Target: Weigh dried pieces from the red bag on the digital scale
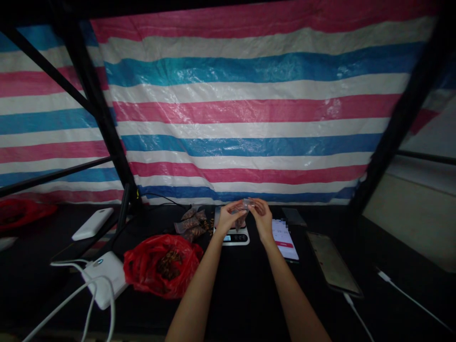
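Both my hands hold a small clear plastic bag (241,221) with brownish contents, just above a white digital scale (235,241) with a lit display. My left hand (229,217) pinches the bag from the left side. At its upper right edge, the fingers of my right hand (261,217) are closed on it. Several filled small bags (192,225) lie in a pile left of the scale, beside loose brown pieces (211,225). Nearer to me, a red plastic bag (137,259) lies open with many small brown pieces (169,264) in it.
Right of the scale lie a phone with a lit screen (284,240), a clear flat bag (294,216) and a dark-screened phone (333,263). White power banks (107,285) and cables (409,301) are at both sides. Black frame posts and a striped sheet (249,114) stand behind.
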Demonstrator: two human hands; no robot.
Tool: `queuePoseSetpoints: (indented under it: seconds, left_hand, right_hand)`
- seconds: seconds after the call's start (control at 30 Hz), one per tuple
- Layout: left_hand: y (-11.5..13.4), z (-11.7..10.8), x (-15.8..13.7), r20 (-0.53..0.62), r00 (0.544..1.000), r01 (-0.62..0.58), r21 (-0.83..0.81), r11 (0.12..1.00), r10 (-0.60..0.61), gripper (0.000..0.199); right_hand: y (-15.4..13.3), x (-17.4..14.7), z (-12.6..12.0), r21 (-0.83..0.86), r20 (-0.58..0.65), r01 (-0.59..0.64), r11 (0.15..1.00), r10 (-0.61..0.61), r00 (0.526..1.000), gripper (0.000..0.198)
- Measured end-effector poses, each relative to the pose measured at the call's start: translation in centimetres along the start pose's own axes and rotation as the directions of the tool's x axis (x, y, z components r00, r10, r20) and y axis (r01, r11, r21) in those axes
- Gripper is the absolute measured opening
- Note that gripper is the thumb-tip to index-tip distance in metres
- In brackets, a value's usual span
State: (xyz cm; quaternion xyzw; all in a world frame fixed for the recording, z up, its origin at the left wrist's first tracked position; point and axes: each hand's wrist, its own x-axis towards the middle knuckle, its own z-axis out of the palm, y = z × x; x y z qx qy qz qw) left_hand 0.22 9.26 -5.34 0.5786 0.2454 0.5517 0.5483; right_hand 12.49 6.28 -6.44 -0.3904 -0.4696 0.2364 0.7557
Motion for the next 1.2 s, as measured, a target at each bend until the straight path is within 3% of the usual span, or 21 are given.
queuePoseSetpoints:
  seconds: [0.3,0.5,0.7,0.87,0.97,1.03,1.07,1.1,1.2]
  left_hand:
    - [0.6,0.1,-0.2,0.037,0.999,-0.01,0.019,1.0,0.01,0.047]
    - [0.4,0.3,-0.3,0.051,0.999,-0.012,0.081,0.997,0.008,0.049]
    - [1.1,-0.9,0.4,0.041,0.996,-0.091,0.226,0.97,0.084,0.046]
    - [2.1,-2.7,2.3,0.059,0.975,-0.207,0.573,0.793,0.212,0.042]
    - [0.8,-3.2,2.8,0.207,0.978,-0.172,0.723,0.67,0.028,0.042]
    - [-0.3,-3.0,2.6,0.291,0.947,-0.154,0.783,0.602,-0.136,0.049]
    - [-0.6,-2.8,2.4,0.308,0.938,-0.16,0.792,0.589,-0.158,0.054]
    - [-0.4,-2.4,2.0,0.305,0.944,-0.176,0.785,0.594,-0.125,0.058]
    - [2.8,-0.6,-0.4,0.192,0.967,-0.256,0.704,0.662,0.17,0.055]
  right_hand:
    - [-0.7,-0.4,0.0,-0.164,0.117,0.132,0.978,-0.114,0.987,0.03]
    - [-1.7,-0.5,0.1,-0.163,0.109,0.125,0.979,-0.108,0.988,0.034]
    - [-1.0,-0.5,0.0,-0.146,-0.045,0.08,0.986,-0.087,0.995,0.034]
    - [1.9,0.0,-1.1,-0.088,-0.192,-0.081,0.993,0.062,0.979,0.037]
    - [3.6,0.1,-1.9,-0.129,-0.235,-0.18,0.975,0.146,0.961,0.042]
    - [4.4,0.0,-2.2,-0.171,-0.223,-0.224,0.959,0.183,0.957,0.045]
    - [4.7,0.0,-2.3,-0.188,-0.214,-0.23,0.955,0.189,0.958,0.045]
    - [4.9,-0.1,-2.4,-0.201,-0.206,-0.23,0.952,0.188,0.96,0.045]
    - [5.3,-0.2,-2.3,-0.229,-0.197,-0.205,0.951,0.162,0.967,0.042]
